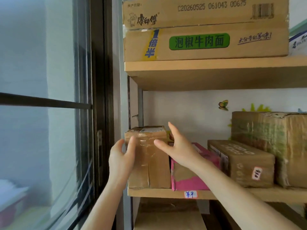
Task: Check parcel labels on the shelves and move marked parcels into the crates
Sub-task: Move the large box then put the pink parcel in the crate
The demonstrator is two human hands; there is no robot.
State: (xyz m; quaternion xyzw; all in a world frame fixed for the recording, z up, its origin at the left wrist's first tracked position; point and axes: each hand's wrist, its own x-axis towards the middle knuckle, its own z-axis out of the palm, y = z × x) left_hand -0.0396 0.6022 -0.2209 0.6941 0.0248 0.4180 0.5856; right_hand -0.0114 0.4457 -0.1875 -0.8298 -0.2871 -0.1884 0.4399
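At the left end of the light wooden shelf [232, 194], a tall brown tape-wrapped cardboard parcel [152, 156] is standing upright, touching a pink carton [187, 180]. On the parcel's left front edge, the left hand [120, 158] is curling its fingers round the corner, while the right hand [177, 146] is spreading its fingers straight, released, thumb against the front.

Tall parcel [157, 163] leftmost on shelf [149, 192]; low parcel [187, 178] beside.
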